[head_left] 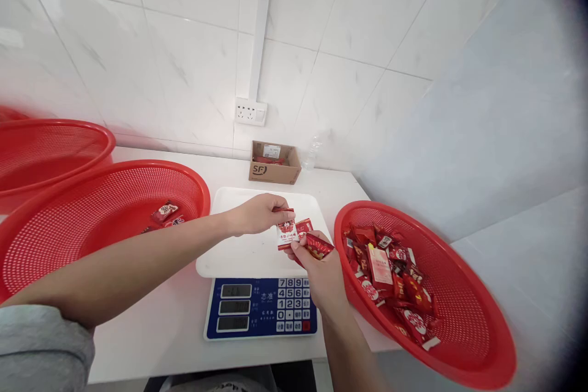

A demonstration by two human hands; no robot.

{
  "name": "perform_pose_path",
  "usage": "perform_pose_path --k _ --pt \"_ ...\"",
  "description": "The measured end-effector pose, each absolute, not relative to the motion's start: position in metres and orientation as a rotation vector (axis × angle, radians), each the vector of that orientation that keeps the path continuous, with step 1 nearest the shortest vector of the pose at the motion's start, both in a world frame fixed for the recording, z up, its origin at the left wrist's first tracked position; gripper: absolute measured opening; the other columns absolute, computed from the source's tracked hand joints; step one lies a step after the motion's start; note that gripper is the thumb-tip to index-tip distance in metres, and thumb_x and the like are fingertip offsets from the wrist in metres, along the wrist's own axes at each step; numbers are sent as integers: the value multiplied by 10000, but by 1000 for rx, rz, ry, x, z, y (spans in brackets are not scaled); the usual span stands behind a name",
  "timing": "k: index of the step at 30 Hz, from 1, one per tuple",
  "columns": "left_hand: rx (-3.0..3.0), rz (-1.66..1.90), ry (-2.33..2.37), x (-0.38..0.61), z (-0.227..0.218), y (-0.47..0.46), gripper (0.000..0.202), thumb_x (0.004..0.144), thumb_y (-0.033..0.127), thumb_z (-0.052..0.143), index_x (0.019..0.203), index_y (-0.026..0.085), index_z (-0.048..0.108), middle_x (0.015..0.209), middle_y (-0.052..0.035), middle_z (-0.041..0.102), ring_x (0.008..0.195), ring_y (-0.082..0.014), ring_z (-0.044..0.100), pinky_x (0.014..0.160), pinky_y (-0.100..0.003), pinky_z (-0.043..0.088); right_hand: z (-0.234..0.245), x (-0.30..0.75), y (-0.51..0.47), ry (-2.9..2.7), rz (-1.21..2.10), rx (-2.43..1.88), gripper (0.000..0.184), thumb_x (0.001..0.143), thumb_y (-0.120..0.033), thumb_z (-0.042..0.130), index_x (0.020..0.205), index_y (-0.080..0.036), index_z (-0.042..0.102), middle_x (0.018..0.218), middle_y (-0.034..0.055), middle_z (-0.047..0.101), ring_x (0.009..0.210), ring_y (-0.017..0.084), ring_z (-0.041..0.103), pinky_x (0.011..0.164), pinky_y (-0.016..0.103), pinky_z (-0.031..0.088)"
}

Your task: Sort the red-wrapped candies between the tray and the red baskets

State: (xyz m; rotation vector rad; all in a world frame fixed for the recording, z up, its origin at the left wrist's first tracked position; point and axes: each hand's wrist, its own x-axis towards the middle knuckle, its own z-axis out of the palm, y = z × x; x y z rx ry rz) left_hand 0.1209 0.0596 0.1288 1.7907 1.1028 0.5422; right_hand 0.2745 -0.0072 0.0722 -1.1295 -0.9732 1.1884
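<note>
Over the white tray [243, 257] of a digital scale [261, 312], my two hands are close together. My left hand [263, 213] pinches the top edge of a red-and-white candy packet [285, 233]. In my right hand [316, 260] are several red packets, fanned out between thumb and fingers; one shiny dark red packet [319, 246] lies over the thumb side. Another red packet [303, 227] shows behind it. The lower end of the red-and-white packet touches my right fingertips.
A red basket [498, 343] with many small red packets stands right of the scale. Another red basket [197, 180] at left has a few packets, with a further basket [108, 141] behind it. A cardboard box [275, 174] and a clear plastic bottle [313, 153] stand near the wall.
</note>
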Motion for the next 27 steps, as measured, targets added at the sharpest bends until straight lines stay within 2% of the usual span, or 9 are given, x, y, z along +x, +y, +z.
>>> perform_pose_path --k 7,11,16,21,25,27 --pt "1772 612 1111 125 131 55 219 772 361 554 652 178 544 652 19 569 621 -126 498 569 -243 364 68 276 -6 -994 1195 -1126 283 632 -320 766 650 -172 525 638 -39 616 608 144 657 627 271 551" --pt "1640 661 1062 126 130 56 295 751 426 583 602 177 533 606 27 528 594 -121 464 557 -246 361 66 280 -4 -1011 1142 -1144 268 649 -319 754 665 -175 528 643 -32 621 636 152 653 642 277 532" --pt "1434 696 971 121 127 60 352 776 514 538 742 169 595 726 1 562 661 -125 487 619 -264 421 66 288 0 -995 1079 -1178 274 643 -319 753 679 -175 523 645 -23 620 661 169 651 669 299 521" --pt "1363 705 979 120 127 61 254 723 419 639 760 169 618 746 -1 587 694 -123 508 679 -277 424 62 293 4 -1030 1024 -1179 267 676 -334 734 698 -176 520 667 -21 613 669 168 647 662 299 517" --pt "1314 744 987 122 127 61 221 700 379 667 729 166 614 709 14 576 641 -103 485 629 -255 396 64 293 6 -979 1014 -1151 281 654 -326 748 710 -178 517 648 -30 607 635 157 646 640 286 522" --pt "1296 758 989 122 126 61 222 697 379 676 725 167 613 617 39 533 559 -85 437 562 -240 359 65 293 6 -964 1012 -1149 282 643 -320 756 712 -177 523 637 -37 602 601 140 634 634 279 526"
